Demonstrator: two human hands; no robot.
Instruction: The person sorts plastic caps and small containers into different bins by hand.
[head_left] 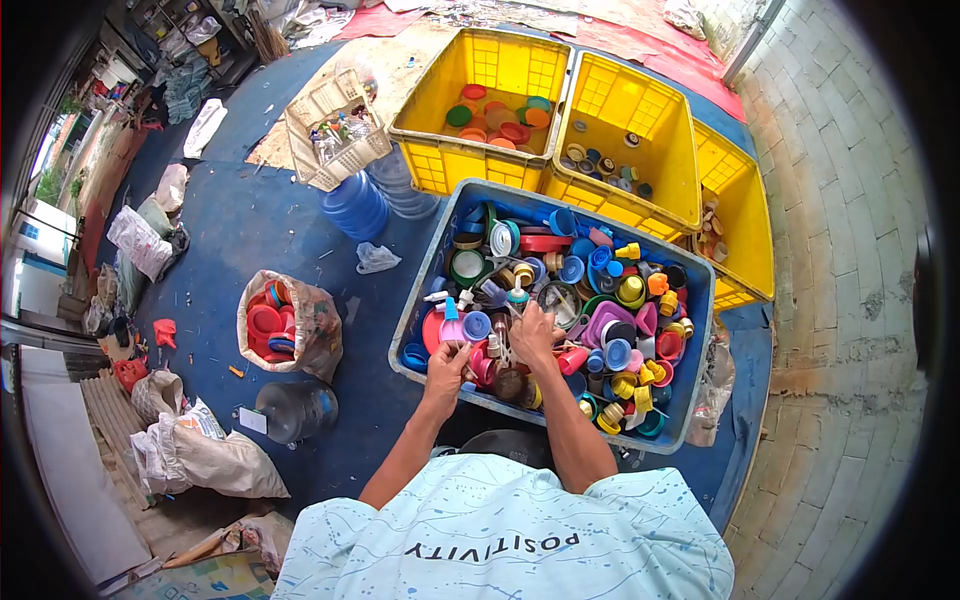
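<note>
A large blue-grey tub (400, 335) full of mixed plastic caps and lids in many colours stands before me. Over its near left part, my left hand (446, 372) is closed in a pinch; what it holds, if anything, is too small to make out. My right hand (534, 334) reaches further in, fingers curled down among the pieces, their grip partly hidden. Just beyond those fingers is a teal-topped piece (517, 296). A lilac lid (451, 330) and a round blue cap (476, 325) lie between the two hands.
Yellow crates (425, 165) behind the tub hold sorted lids and caps. Left of them, a cream basket (372, 148) sits on blue water jugs (352, 208). A sack of red lids (330, 335) and a clear jug (290, 412) stand left. A block wall (840, 300) rises right.
</note>
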